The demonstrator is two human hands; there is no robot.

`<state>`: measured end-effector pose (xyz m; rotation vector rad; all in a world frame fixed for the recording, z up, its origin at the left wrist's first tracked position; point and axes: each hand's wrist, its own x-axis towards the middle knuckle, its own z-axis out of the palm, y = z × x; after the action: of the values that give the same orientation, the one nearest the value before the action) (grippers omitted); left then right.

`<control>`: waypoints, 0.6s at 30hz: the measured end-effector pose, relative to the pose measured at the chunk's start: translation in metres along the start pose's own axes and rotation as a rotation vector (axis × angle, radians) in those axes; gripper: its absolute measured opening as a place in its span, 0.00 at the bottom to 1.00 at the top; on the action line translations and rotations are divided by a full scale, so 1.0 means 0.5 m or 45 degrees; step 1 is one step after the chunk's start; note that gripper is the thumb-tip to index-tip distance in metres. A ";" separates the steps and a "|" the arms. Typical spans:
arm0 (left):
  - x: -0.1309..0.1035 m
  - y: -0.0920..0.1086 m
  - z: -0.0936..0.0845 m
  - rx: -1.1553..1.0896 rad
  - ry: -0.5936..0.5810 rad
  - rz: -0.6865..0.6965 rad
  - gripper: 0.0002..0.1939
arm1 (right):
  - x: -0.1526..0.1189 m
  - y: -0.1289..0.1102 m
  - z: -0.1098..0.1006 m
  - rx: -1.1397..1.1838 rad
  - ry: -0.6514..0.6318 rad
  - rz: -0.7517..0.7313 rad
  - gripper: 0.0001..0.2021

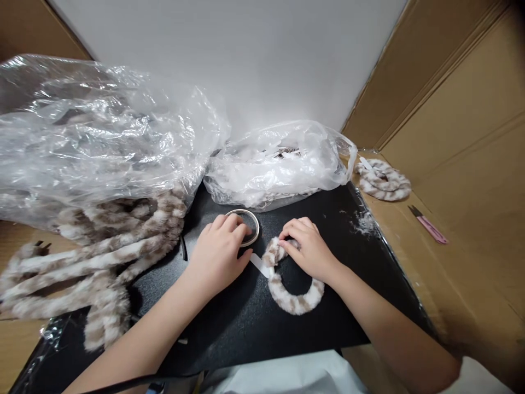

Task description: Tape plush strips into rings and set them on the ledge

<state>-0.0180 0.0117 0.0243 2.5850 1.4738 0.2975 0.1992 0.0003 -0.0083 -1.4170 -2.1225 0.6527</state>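
A fluffy white-and-brown ring (296, 303) lies on the black tabletop in front of me. My right hand (307, 246) pinches its upper part between thumb and fingers. From the ring's left side a white strip (259, 265) sticks out, its far end close to my left thumb. My left hand (221, 251) curls its fingers over the rim of a thin roll of tape (257, 225), while the thumb stays apart from the roll. The left fingertips are partly hidden inside the roll.
Long furry strips (135, 251) spill from a large clear plastic bag (106, 131) at left. A second clear bag (279, 164) stands at the back. Right of the black tabletop (246, 334), on cardboard, are several stacked furry rings (383, 179) and pink-handled scissors (429, 224). Loose fluff (365, 223) lies nearby.
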 end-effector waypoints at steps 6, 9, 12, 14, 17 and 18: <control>0.007 -0.022 0.007 0.055 -0.094 0.092 0.07 | 0.007 -0.003 -0.005 0.134 0.128 -0.030 0.04; 0.009 -0.015 0.004 -0.212 -0.009 0.243 0.08 | 0.018 -0.012 -0.013 0.305 0.241 -0.033 0.06; 0.006 -0.009 -0.003 -0.401 0.077 0.335 0.07 | 0.032 -0.025 -0.027 0.456 0.259 -0.023 0.06; 0.004 -0.007 -0.006 -0.459 0.102 0.360 0.06 | 0.040 -0.034 -0.039 0.495 0.240 -0.036 0.05; 0.001 -0.008 -0.005 -0.498 0.102 0.377 0.05 | 0.048 -0.046 -0.055 0.481 0.209 -0.073 0.06; 0.001 -0.010 -0.004 -0.500 0.105 0.387 0.05 | 0.048 -0.050 -0.059 0.474 0.206 -0.087 0.06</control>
<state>-0.0225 0.0145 0.0253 2.4807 0.9201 0.6637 0.1929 0.0176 0.0333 -1.1467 -1.8025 0.8264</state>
